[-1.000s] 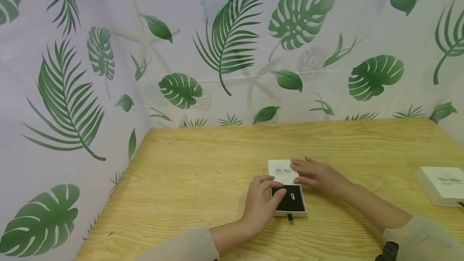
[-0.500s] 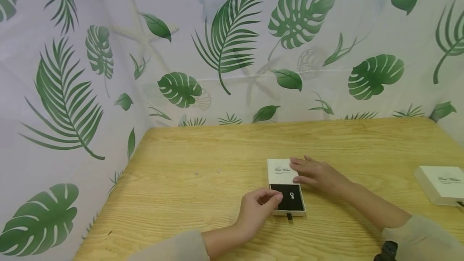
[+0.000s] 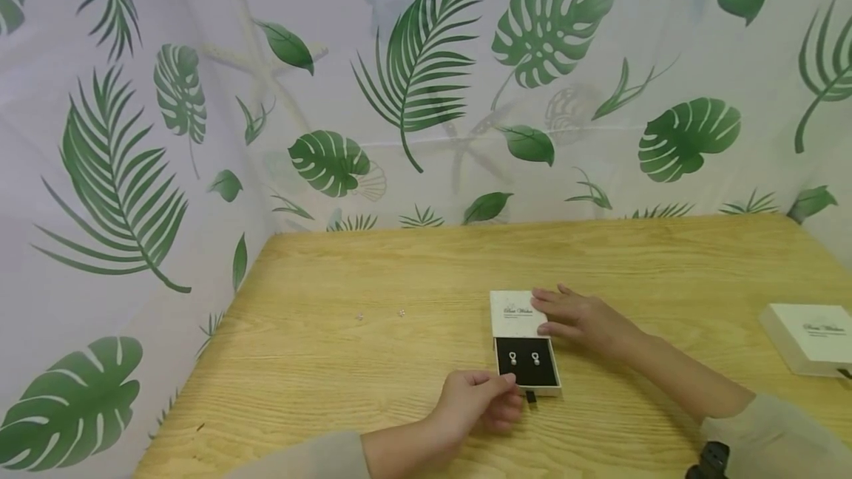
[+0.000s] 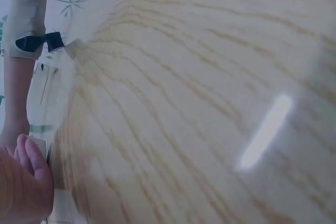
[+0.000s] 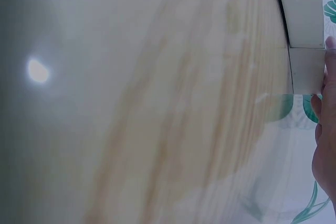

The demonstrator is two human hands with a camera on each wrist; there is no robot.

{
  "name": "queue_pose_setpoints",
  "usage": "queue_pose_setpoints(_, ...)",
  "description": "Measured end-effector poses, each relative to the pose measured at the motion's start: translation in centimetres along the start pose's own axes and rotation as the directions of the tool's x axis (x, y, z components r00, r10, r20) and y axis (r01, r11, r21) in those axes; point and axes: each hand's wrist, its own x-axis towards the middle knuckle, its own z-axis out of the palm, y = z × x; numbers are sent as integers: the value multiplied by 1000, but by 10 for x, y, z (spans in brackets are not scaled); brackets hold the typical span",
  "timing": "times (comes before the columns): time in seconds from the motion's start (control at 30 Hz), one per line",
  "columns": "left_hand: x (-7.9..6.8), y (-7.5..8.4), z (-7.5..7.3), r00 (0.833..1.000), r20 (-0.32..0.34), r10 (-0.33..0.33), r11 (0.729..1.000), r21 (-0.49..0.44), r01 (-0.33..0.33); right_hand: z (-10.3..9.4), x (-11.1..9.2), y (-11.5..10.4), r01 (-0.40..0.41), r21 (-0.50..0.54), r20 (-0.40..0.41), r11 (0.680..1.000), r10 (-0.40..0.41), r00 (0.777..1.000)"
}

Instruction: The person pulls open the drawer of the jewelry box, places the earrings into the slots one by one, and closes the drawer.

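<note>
While the right hand [image 3: 582, 316] rests on the far part, the left hand [image 3: 471, 406] is at the near corner

Square white cardboard sleeve with dark script lettering [image 3: 509, 316] lies flat on the pale yellow wood-grain bench [image 3: 639, 265]. From its near side juts a shallow white cardboard tray [image 3: 547, 391] lined with a flat black pad [image 3: 541, 377]. Sleeve and tray make one line, near to far; short black ribbon tab [image 3: 531, 396] at the tray's near wall, roughly on that line.

On the pad: silvery earring with an open top and pale drop [image 3: 512, 358]; matching silvery earring [image 3: 535, 358] to its right, apart, drops toward the near wall.

Key relation, by my reading: left hand nearer the tray, right hand nearer the sleeve. Any push or pull on the tray would have to follow the near-far line; left is better placed for it, while right could brace the sleeve.

Left grip: thumb over the tray's near left corner, fingers lower, loosely bent, before the near wall. Cannot tell whether it pinches. Right grip: fingers extended and parted at the sleeve's right edge, closed round nothing.

Well off to the left, two tiny glinting pieces [image 3: 401, 313]; well to the right, a second white box [image 3: 815, 338].
</note>
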Motion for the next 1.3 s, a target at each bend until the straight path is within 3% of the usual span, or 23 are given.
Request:
queue_pose_setpoints(0.27,-1,-5,2,976,68,-205,975,-73,209,0,1,-1,-8,4,15,1000,8,1000)
queue_pose_setpoints(0.5,-1,-5,8,951,122,-284,940,-162,301,0,-1,1,-1,0,7,1000,1,1000)
queue_pose_setpoints(0.7,3,-1,12,925,134,-354,885,-271,378,2,0,2,21,-2,-10,1000,-21,1000)
queue_pose_setpoints(0.93,3,-2,19,886,202,-417,834,-304,461,1,0,2,12,8,5,1000,-12,1000)
queue_pose_setpoints(1.17,9,-4,26,903,183,-387,850,-308,427,1,0,2,-4,-7,13,1000,4,1000)
queue_pose_setpoints(1.3,12,-3,28,906,160,-393,843,-331,424,1,1,2,-10,2,13,1000,10,1000)
